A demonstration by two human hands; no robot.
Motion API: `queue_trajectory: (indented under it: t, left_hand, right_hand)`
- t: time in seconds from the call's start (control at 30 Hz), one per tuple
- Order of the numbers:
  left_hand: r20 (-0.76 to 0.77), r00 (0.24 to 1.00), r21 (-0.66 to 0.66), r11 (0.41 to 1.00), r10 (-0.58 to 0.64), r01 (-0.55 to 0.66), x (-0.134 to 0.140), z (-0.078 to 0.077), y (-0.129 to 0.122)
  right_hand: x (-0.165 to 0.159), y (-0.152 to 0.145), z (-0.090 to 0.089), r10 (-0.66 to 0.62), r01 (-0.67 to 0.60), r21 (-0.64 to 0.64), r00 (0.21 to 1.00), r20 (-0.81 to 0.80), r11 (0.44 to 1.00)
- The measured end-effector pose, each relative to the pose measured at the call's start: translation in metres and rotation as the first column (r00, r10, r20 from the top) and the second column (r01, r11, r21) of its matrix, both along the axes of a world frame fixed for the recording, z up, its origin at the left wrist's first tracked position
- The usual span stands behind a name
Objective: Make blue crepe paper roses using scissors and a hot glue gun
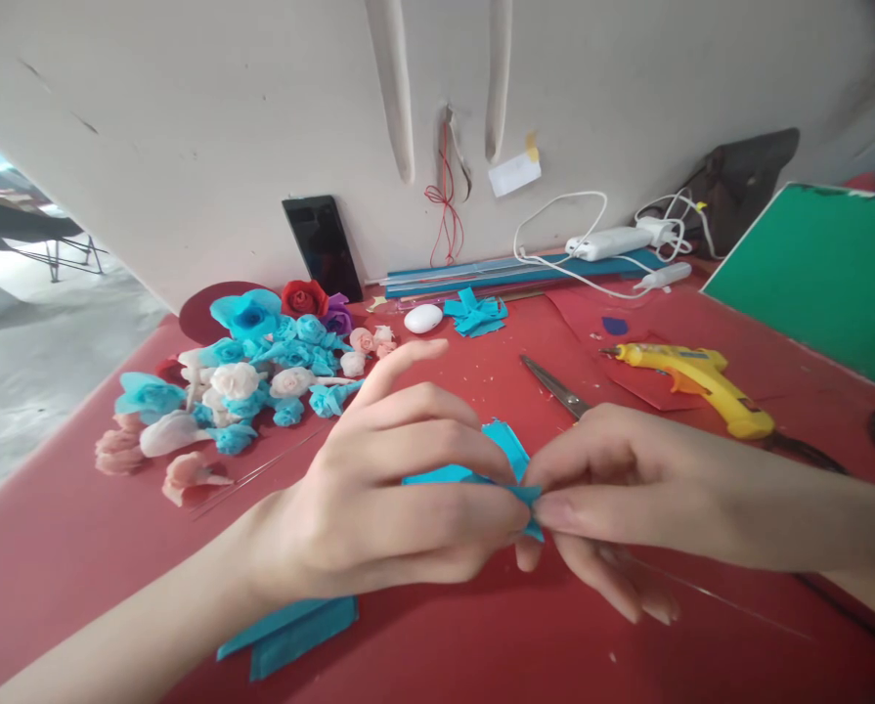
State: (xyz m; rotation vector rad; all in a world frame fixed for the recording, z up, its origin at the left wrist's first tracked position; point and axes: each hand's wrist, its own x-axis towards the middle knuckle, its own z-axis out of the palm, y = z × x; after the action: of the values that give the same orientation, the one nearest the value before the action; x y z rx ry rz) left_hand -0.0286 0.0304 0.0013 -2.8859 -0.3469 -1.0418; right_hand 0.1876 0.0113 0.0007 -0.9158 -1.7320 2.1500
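Observation:
Both hands meet over the middle of the red table, pinching a piece of blue crepe paper (508, 448). My left hand (400, 489) is closed on the paper from the left, its index finger raised away from the others. From the right, my right hand (620, 489) pinches the paper's end between thumb and fingers. A thin wire (722, 592) runs out from beneath my right hand toward the lower right; whether it joins the paper is hidden. Folded blue crepe paper (305, 631) lies under my left forearm. Scissors (561, 386) rest just beyond my right hand, handles covered.
Paper flowers (246, 381) in blue, white, pink and red are heaped at left. A yellow glue gun (701, 381) lies at right, near a green board (818, 284). A phone (324, 244) leans on the wall. Blue strips (475, 313) and a white power strip (609, 242) sit behind.

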Motion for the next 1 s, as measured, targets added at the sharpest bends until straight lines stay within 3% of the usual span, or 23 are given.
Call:
queue_trajectory:
  t: [0.2, 0.37, 0.5, 0.57, 0.63, 0.87, 1.0]
  left_hand:
    - [-0.031, 0.996, 0.057, 0.994, -0.087, 0.089, -0.004, 0.008, 0.006]
    - [-0.03, 0.997, 0.036, 0.997, -0.069, 0.07, -0.006, 0.012, 0.005]
    - [0.022, 0.997, -0.02, 0.997, -0.08, 0.081, -0.003, 0.007, 0.002]
    - [0.149, 0.989, -0.111, 0.994, -0.002, 0.018, 0.0, 0.002, 0.001]
    - [0.171, 0.985, -0.157, 0.988, 0.012, 0.015, 0.001, -0.002, 0.001]
    - [0.128, 0.992, -0.217, 0.976, 0.001, 0.027, -0.001, -0.002, 0.001]
    - [0.198, 0.98, -0.17, 0.983, -0.035, 0.069, 0.001, -0.002, 0.002]
  right_hand:
    - [0.003, -0.001, 0.002, 0.037, -0.037, 0.005, 0.999, -0.027, 0.999]
    - [0.005, -0.002, 0.002, 0.039, -0.038, 0.031, 0.999, -0.033, 0.999]
    - [0.004, -0.001, 0.003, 0.043, -0.042, 0.034, 0.998, -0.039, 0.999]
    - [0.004, 0.0, 0.003, 0.046, -0.044, 0.04, 0.998, -0.039, 0.998]
    - [0.004, -0.001, 0.004, 0.047, -0.046, 0.05, 0.999, -0.025, 0.998]
    - [0.005, -0.005, 0.004, 0.013, -0.013, 0.031, 1.0, 0.002, 0.999]
    - [0.005, -0.005, 0.003, 0.022, -0.022, 0.012, 1.0, -0.007, 1.0]
